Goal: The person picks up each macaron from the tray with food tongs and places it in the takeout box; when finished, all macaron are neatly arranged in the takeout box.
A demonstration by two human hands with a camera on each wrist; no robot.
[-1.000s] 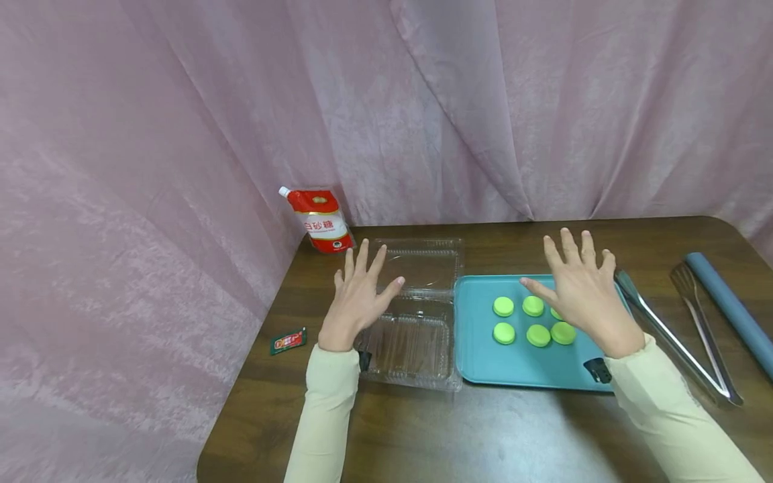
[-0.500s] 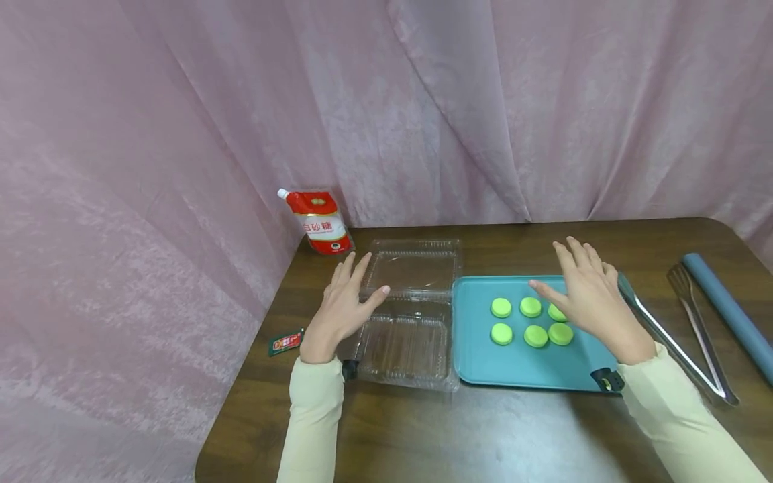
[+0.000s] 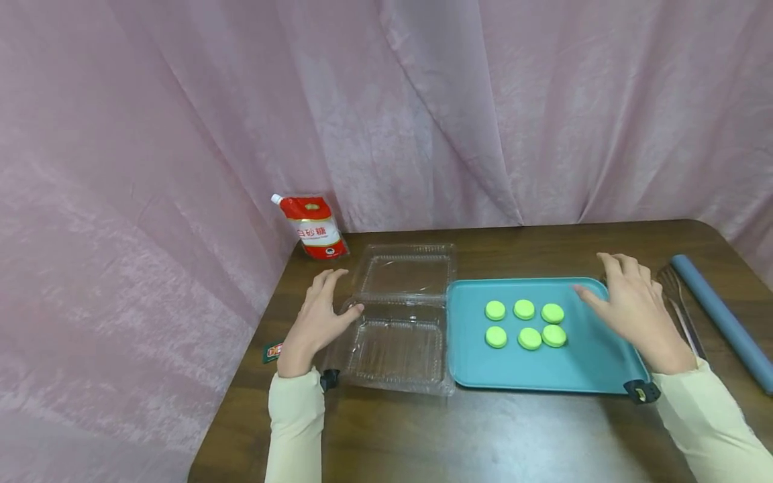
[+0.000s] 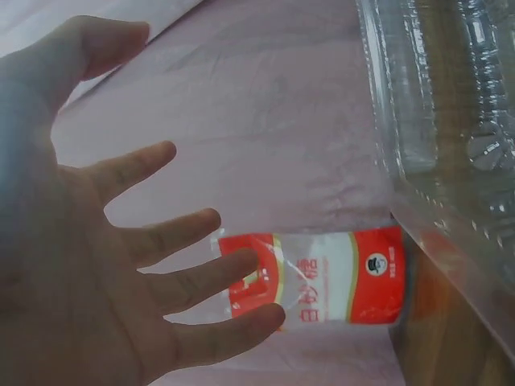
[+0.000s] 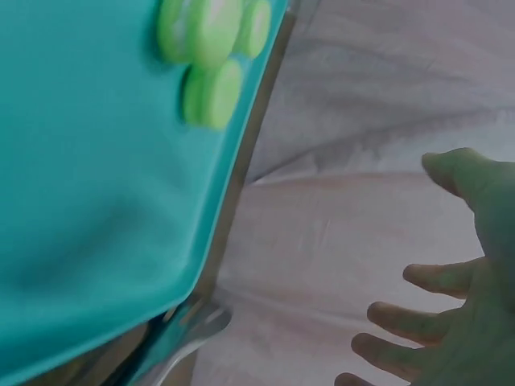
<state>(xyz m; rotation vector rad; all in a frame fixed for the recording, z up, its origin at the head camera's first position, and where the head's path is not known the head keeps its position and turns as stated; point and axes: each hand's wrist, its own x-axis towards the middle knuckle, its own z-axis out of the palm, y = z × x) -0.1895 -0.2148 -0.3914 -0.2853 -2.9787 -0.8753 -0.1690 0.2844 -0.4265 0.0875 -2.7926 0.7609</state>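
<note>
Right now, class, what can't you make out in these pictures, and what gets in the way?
- Green packet: head view, partly covered by the left hand.
- Metal tongs: head view, partly hidden behind the right hand.
- Blue roll: head view, near end cut by the right edge.
- Red pouch: head view, fine print too small.
- Green discs: right wrist view, blurred, cut by the top edge.

Pale yellow-green sleeves (image 3: 294, 429) end beside small black wrist pieces (image 3: 642, 391).
</note>
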